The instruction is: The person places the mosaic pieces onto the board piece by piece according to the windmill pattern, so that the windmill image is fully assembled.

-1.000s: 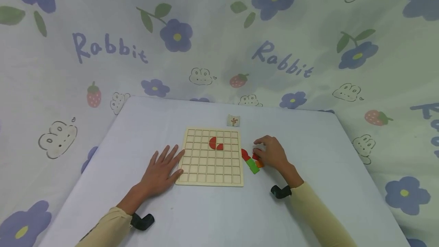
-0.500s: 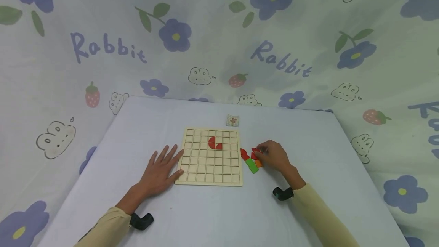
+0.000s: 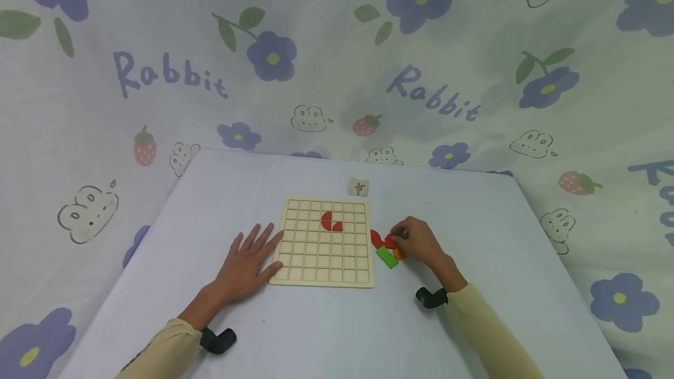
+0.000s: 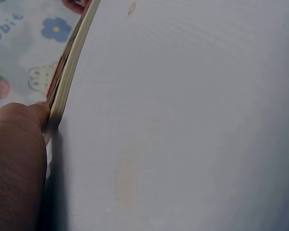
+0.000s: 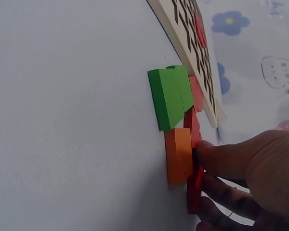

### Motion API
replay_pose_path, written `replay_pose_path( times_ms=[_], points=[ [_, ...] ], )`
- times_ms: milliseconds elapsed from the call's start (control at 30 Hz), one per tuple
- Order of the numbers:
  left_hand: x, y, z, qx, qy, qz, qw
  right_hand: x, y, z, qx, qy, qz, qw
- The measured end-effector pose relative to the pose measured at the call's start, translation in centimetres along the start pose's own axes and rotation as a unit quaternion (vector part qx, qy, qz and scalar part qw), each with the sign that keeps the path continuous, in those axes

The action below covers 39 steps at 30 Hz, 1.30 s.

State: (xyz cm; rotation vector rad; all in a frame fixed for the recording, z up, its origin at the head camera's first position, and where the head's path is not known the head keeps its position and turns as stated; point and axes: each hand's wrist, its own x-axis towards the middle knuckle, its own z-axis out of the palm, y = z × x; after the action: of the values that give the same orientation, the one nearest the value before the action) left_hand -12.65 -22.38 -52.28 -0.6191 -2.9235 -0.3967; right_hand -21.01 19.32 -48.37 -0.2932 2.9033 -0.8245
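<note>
My left hand lies flat with spread fingers at the left side of the square wooden grid board, fingertip and thumb at its edge. Two red shapes, a half disc and a smaller quarter piece, sit in the board's upper middle. Right of the board, my right hand pinches a red block between thumb and fingers, low over the table. Close around its fingertips are another red block, a green block and an orange block. The hand partly hides the red and orange pieces.
A small pattern card with a pinwheel figure lies behind the board's far right corner. The white table runs back to a printed cloth backdrop. Dark wrist cameras are strapped at both sleeves.
Beside the board, the red pieces at my right fingertips have shifted together, and the green block has turned slightly away from the left red one. The left hand stays put.
</note>
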Motion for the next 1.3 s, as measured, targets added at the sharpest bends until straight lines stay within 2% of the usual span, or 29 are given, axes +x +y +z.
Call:
replay_pose_path(
  times_ms=[200, 400, 567, 833, 967, 1067, 1300],
  points=[
    [-0.11, 0.02, -0.26, 0.001, 0.008, 0.002, 1.0000, -0.06, -0.27, -0.12, 0.010, -0.026, 0.006, 0.9996],
    [-0.20, 0.09, -0.28, 0.004, 0.003, 0.004, 1.0000, -0.63, 0.19, -0.18, 0.015, -0.032, 0.027, 0.9990],
    [-0.28, 0.11, -0.52, 0.000, 0.006, 0.002, 1.0000, -0.81, -0.10, 0.00, 0.029, -0.037, 0.028, 0.9985],
    [-0.19, 0.01, -0.14, -0.001, 0.018, 0.010, 0.9998, -0.92, -0.36, -0.01, -0.012, -0.038, 0.013, 0.9991],
    [-0.24, -0.02, -0.07, -0.003, 0.024, 0.011, 0.9996, -0.96, -0.45, -0.18, -0.008, -0.044, 0.006, 0.9990],
    [-0.25, 0.02, -0.13, -0.004, 0.024, 0.011, 0.9996, -0.94, -0.55, -0.34, 0.010, -0.030, 0.010, 0.9994],
    [-0.17, 0.05, -0.21, 0.000, 0.023, 0.016, 0.9996, -0.35, -0.77, -0.07, 0.061, 0.030, 0.000, 0.9977]
  ],
)
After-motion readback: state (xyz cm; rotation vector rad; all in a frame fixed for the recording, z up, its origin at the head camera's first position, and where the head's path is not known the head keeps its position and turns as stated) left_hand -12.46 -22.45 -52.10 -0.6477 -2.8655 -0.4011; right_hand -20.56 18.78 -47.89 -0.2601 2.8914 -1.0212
